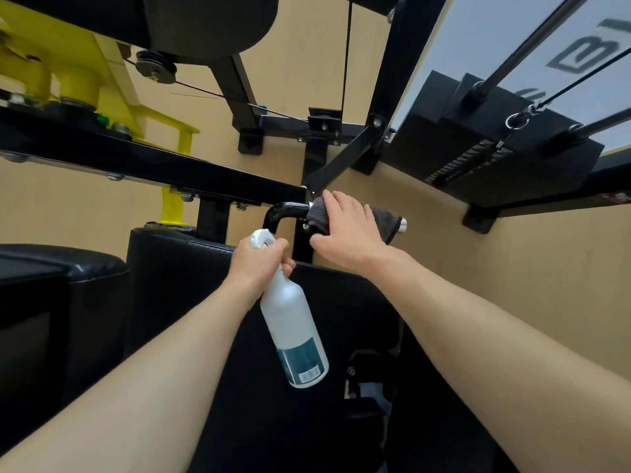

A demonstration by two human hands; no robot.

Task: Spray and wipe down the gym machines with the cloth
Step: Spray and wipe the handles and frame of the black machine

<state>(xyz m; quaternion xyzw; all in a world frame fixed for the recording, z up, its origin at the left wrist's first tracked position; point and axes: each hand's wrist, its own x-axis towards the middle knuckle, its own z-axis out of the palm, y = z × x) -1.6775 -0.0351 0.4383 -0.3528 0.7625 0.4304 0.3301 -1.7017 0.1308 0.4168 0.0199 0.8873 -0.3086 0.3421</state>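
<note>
Presently | left hand is gripping the white spray bottle by its neck, bottle hanging tilted – could be slipping or misting the black seat pad | right hand is wrapping the grey cloth around the machine handle, fingers curled over – cloth could be sliding off the chrome end cap

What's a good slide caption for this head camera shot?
Right hand wraps a grey cloth around the machine handle while the left hand holds a spray bottle.
</note>
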